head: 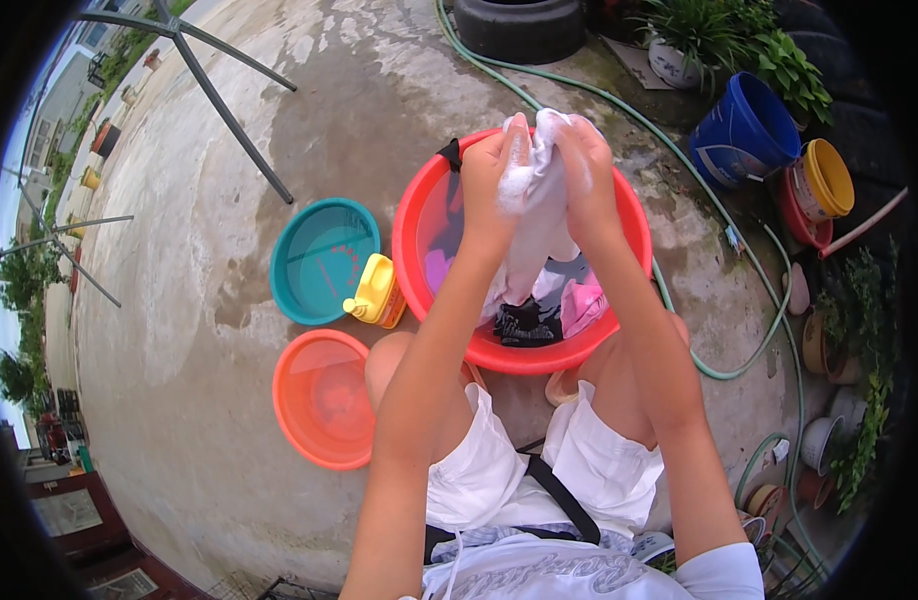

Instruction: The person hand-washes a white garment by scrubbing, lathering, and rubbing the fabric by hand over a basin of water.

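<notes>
My left hand (500, 176) and my right hand (585, 169) both grip a wet white cloth garment (540, 214), raised over the far side of a large red plastic basin (523, 361). White suds cover my fingers and part of the cloth, most thickly by my left hand. The garment's lower end hangs down into the basin. Dark water in it holds a black cloth (529, 324), a pink cloth (581, 306) and a purple cloth (436, 268). A small black piece of fabric (450, 153) hangs over the basin's far left rim.
Left of the basin stand a yellow jug (379, 292), a teal basin (279, 255) and an orange basin (285, 420) on concrete. A green hose (676, 154) curves along the right, near a blue bucket (718, 142) and potted plants. Metal rack legs (230, 124) stand at upper left.
</notes>
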Tool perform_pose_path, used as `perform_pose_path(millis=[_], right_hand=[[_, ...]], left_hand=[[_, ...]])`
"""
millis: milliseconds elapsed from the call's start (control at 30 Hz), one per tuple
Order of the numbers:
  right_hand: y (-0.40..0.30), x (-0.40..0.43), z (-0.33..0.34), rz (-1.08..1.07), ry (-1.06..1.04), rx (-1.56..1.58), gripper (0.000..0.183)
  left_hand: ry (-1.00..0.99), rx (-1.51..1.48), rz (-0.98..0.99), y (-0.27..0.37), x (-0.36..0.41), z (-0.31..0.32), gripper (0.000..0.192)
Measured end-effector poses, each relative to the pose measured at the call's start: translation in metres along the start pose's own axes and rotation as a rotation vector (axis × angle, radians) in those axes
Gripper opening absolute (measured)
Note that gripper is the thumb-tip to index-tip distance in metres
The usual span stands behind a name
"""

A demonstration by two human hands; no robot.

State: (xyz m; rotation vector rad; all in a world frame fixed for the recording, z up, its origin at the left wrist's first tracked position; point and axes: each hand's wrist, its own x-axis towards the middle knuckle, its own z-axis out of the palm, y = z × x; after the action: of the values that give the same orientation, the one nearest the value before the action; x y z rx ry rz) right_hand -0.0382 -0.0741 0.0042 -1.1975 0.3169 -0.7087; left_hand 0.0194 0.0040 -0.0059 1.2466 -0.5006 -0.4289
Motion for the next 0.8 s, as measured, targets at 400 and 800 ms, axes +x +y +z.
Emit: perform_pose_path(millis=[400, 800], right_hand=[[-0.014, -0.003, -0.01, -0.068, -0.479, -0.295, 0.025], [0.005, -0.012, -0.002, -0.162, -0.338, -0.336, 0.026]], left_hand=[[0.133, 0.722, 0.394, -0.014, 0.017, -0.017, 0.039], [0.209, -0.313, -0.095, -0.005, 0.014, -0.012, 0.033]])
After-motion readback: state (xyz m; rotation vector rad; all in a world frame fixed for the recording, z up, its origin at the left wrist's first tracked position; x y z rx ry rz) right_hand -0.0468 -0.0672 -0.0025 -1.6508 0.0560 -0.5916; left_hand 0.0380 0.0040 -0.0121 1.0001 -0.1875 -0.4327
